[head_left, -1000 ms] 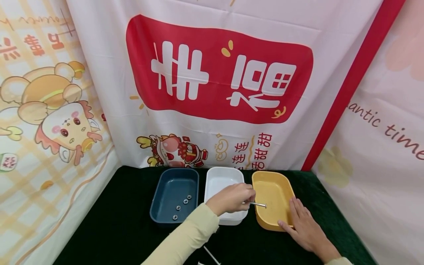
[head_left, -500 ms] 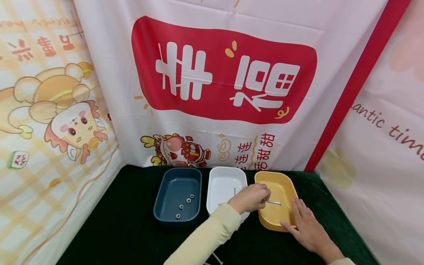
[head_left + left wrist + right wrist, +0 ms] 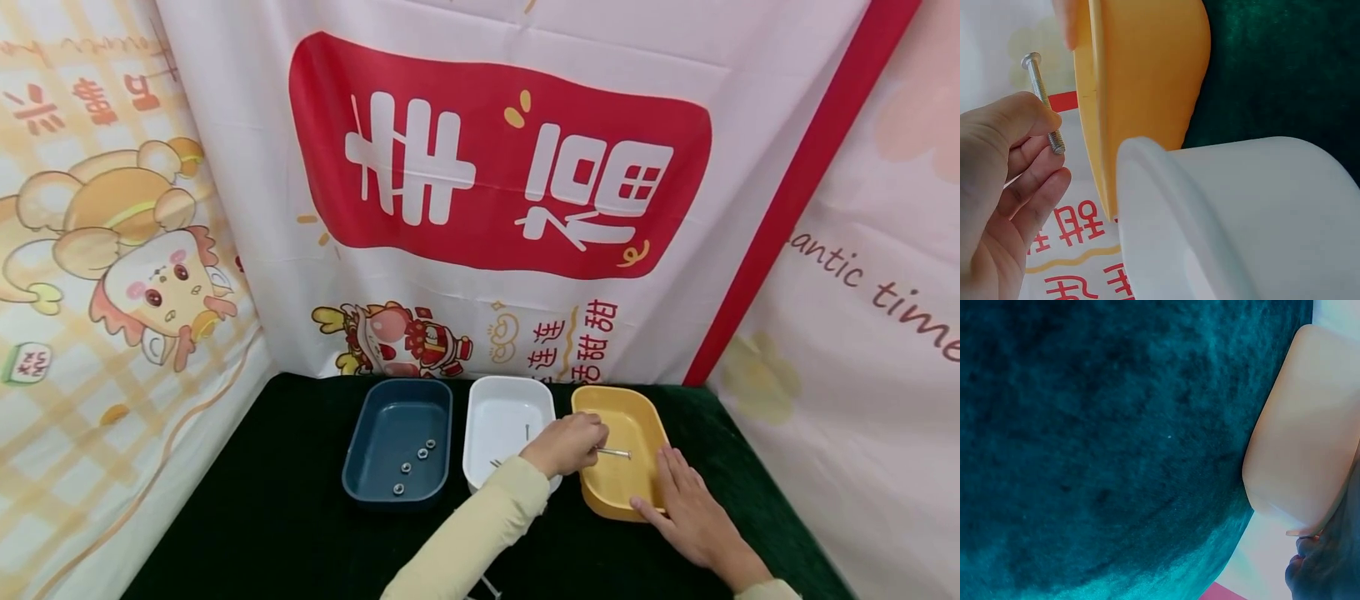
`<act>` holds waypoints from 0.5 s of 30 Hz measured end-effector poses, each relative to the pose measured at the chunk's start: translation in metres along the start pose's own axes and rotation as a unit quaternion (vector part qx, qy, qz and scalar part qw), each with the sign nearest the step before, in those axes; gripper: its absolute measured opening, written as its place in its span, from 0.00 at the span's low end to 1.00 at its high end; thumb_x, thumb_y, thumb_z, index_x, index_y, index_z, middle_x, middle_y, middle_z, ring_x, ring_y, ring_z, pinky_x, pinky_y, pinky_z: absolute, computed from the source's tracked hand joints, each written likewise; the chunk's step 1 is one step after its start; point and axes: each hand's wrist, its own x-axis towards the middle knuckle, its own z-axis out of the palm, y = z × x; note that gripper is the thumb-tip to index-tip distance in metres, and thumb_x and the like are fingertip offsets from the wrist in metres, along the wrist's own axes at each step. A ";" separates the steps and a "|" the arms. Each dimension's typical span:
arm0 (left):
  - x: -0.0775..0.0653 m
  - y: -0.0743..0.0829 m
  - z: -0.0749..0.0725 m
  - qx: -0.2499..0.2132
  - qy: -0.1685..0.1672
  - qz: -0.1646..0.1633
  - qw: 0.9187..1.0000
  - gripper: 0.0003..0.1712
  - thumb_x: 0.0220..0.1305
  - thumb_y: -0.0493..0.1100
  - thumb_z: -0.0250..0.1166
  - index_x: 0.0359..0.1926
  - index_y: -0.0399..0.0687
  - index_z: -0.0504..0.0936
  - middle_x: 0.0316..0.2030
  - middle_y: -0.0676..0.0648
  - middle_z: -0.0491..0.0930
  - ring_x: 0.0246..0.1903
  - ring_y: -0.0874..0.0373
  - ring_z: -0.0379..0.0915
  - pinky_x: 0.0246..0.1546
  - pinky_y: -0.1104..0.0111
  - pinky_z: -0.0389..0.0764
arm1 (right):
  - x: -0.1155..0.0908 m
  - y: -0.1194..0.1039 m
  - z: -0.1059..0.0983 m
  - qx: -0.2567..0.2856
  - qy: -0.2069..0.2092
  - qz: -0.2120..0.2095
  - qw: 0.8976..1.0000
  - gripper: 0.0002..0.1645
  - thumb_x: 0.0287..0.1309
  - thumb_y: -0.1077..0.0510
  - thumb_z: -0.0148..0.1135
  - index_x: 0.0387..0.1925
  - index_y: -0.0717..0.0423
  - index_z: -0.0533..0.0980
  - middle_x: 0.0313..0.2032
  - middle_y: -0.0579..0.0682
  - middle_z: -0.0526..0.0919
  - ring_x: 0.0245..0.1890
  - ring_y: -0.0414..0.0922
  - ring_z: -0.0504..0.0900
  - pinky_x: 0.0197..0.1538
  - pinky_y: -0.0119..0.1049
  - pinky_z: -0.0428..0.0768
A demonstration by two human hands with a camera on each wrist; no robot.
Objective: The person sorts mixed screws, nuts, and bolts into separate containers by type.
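Between thumb and fingers, my left hand (image 3: 566, 444) pinches a silver bolt (image 3: 617, 453) over the yellow tray (image 3: 626, 402). The left wrist view shows the bolt (image 3: 1039, 84) with its round head away from the hand and its threaded end at the fingertips. Straight fingers of my right hand (image 3: 693, 512) rest along the yellow tray's right side, thumb at its front rim. Left of it stands a white tray (image 3: 498, 396) with a few thin bolts (image 3: 527, 432), partly hidden by my left hand and sleeve.
A blue tray (image 3: 390, 408) with several metal nuts (image 3: 406, 467) stands left of the white one. On the dark green cloth (image 3: 285, 500), more bolts (image 3: 491, 587) lie by the left sleeve at the near edge. Printed curtains (image 3: 487, 317) surround the table.
My left hand has moved right with the bolt, from above the white tray to the yellow tray's left part. The right hand keeps its place against the yellow tray. The view shifts slightly.
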 end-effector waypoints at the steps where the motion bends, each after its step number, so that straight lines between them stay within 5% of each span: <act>1: 0.001 0.000 0.000 0.001 0.001 0.000 1.000 0.05 0.66 0.39 0.71 0.37 0.55 0.84 0.37 0.58 0.79 0.33 0.66 0.72 0.31 0.77 0.72 | 0.000 0.000 0.000 -0.001 0.000 0.000 1.000 0.65 0.70 0.22 0.49 0.83 0.68 0.46 0.83 0.69 0.47 0.82 0.70 0.48 0.79 0.73 0.51; 6: 0.005 0.000 -0.002 0.002 0.005 -0.006 1.000 0.06 0.67 0.40 0.71 0.43 0.54 0.85 0.42 0.57 0.81 0.39 0.65 0.77 0.35 0.77 0.77 | 0.001 -0.002 0.000 -0.001 -0.001 -0.001 1.000 0.65 0.70 0.21 0.48 0.83 0.67 0.46 0.83 0.69 0.47 0.82 0.69 0.48 0.79 0.73 0.51; 11: 0.002 0.001 -0.003 -0.008 0.009 -0.039 0.999 0.22 0.70 0.47 0.71 0.62 0.54 0.82 0.58 0.54 0.81 0.54 0.64 0.80 0.52 0.74 0.83 | 0.000 -0.003 -0.001 0.003 0.000 0.000 1.000 0.65 0.70 0.22 0.48 0.83 0.67 0.46 0.83 0.69 0.47 0.82 0.69 0.48 0.79 0.73 0.51; 15: -0.005 -0.001 -0.010 -0.006 0.017 -0.049 0.999 0.27 0.69 0.49 0.71 0.67 0.53 0.79 0.61 0.54 0.80 0.58 0.63 0.79 0.55 0.73 0.84 | -0.001 -0.003 -0.002 0.008 -0.002 0.003 1.000 0.64 0.71 0.22 0.49 0.83 0.67 0.46 0.83 0.69 0.46 0.82 0.70 0.48 0.79 0.73 0.51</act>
